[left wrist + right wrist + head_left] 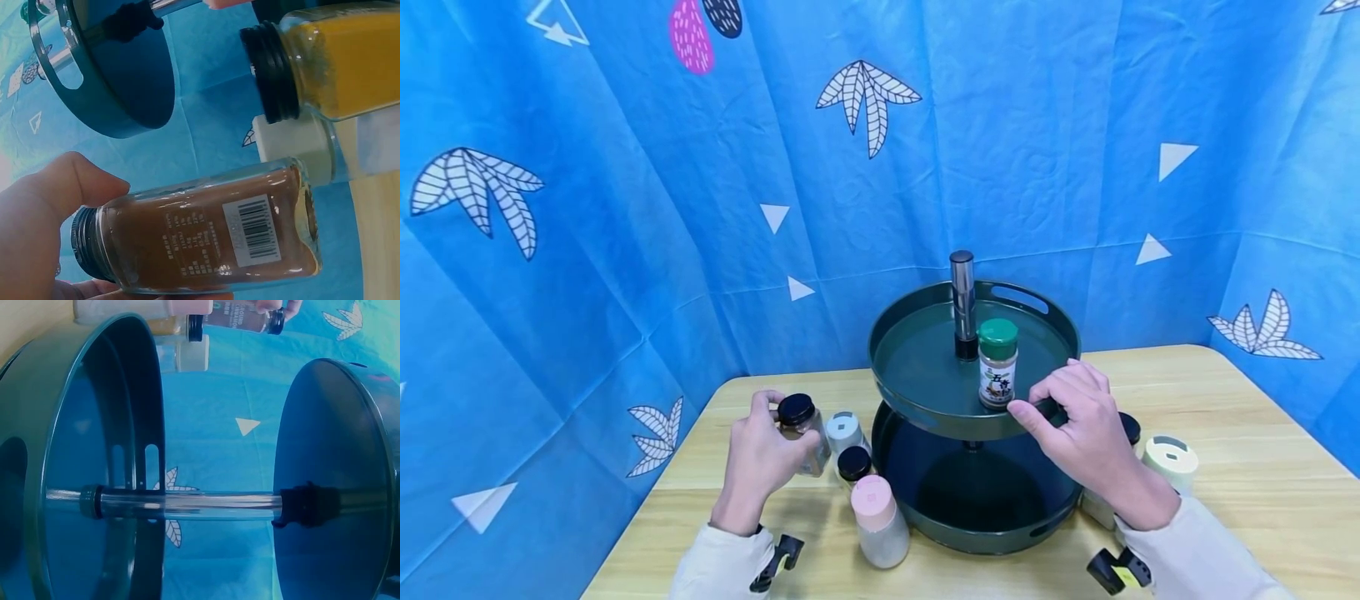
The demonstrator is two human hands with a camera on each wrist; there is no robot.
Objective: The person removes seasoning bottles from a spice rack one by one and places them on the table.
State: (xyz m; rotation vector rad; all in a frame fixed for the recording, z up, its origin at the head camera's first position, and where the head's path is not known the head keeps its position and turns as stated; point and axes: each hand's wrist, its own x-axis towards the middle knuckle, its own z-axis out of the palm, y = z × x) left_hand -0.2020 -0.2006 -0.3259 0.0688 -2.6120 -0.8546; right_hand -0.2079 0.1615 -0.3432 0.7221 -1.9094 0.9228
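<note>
My left hand (762, 454) grips a square glass jar (206, 231) of brown powder with a black lid. A barcode label faces the left wrist camera, and the thumb lies along the jar near its lid. In the head view it is held just above the left side of the table. A spice bottle (998, 367) with a green cap stands upright near the front of the upper tray (917, 367). Beside it, at the tray's right rim, is my right hand (1078, 425), fingers loosely bent and thumb tip close to the bottle's base.
The dark green two-tier rack has a lower tray (970, 537) and a metal post (962, 300). To its left stand a pink-capped bottle (880, 525), a black-lidded jar (854, 463) and a pale-capped one (844, 429). Behind my right wrist is a pale-yellow-capped container (1171, 458).
</note>
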